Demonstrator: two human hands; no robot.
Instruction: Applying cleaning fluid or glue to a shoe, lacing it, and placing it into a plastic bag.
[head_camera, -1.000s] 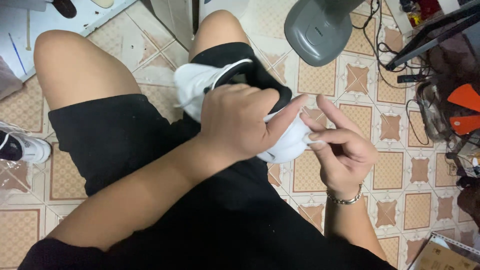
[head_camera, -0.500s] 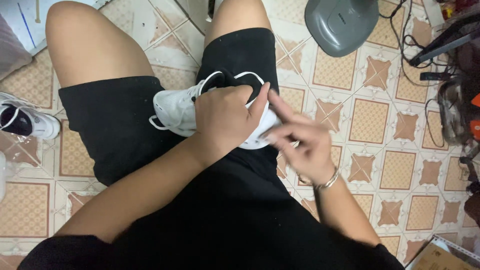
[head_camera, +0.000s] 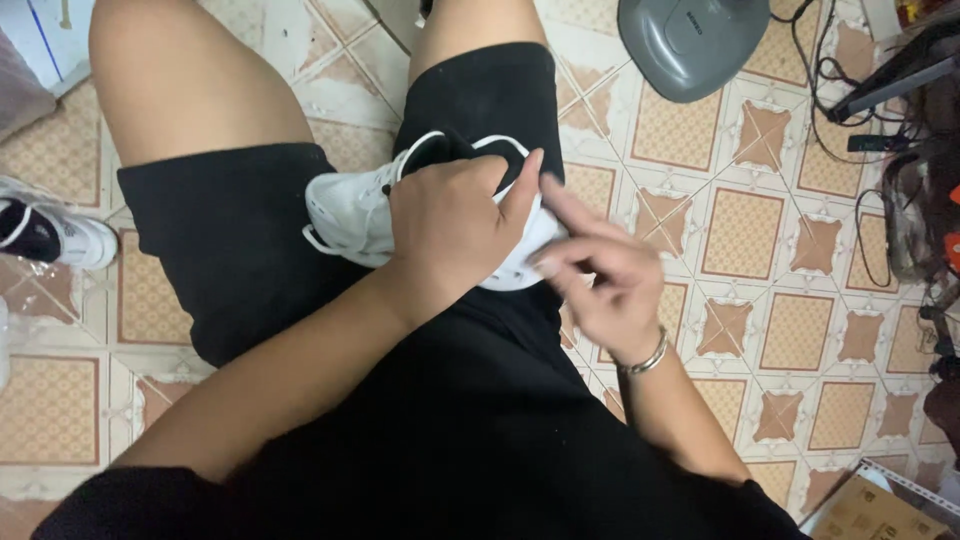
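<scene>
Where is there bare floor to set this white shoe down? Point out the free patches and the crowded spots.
Free: tiled floor right of the right thigh, between the grey appliance base and the cardboard box. A narrower strip runs between the knees. Crowded: the cables at far right, and the second sneaker at left. Both hands, left hand and right hand, grip the white shoe.

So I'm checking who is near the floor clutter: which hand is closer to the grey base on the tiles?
Right. The right hand is beside the white shoe's heel, nearer the grey base; the left hand grips the shoe, farther away.
</scene>
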